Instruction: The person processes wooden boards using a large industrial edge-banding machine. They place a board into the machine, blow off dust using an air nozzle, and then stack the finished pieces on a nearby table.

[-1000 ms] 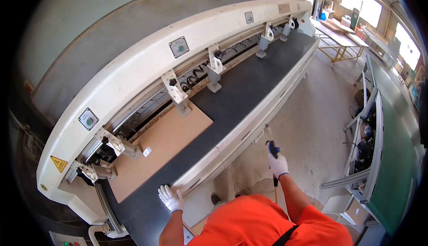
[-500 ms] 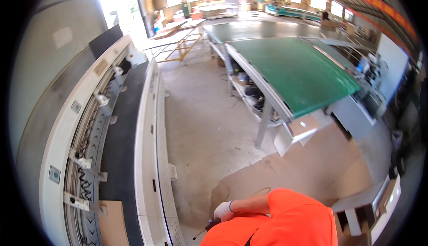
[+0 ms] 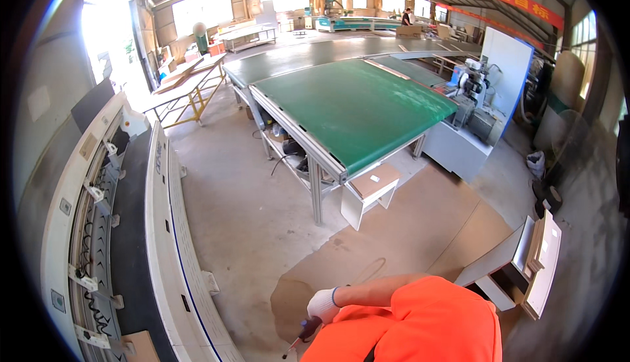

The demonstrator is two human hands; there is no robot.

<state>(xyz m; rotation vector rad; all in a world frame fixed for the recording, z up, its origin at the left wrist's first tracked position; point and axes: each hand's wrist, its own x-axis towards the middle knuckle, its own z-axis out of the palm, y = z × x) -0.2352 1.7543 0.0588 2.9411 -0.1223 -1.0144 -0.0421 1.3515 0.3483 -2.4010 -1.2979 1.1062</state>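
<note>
My right hand (image 3: pixel 323 305), in a white knit work glove, is closed around the dark handle of a screwdriver (image 3: pixel 310 328). The thin metal shaft slants down and to the left, ending above the floor. My bare forearm crosses in front of my orange clothing from the right, with the elbow bent. Brown sheet material (image 3: pixel 394 250) lies on the floor beyond the hand. My left hand does not show.
A long white machine (image 3: pixel 177 263) with a black bed runs along the left. Ahead stands a green belt conveyor (image 3: pixel 354 113), with a small white cabinet frame (image 3: pixel 354 208) under its corner. Stacked panels (image 3: pixel 525 263) stand at right. Two people (image 3: pixel 407 18) are far back.
My view has turned to the right, so the conveyor and long machine sit farther left and more of the right side shows. The screwdriver stays in my right hand.
</note>
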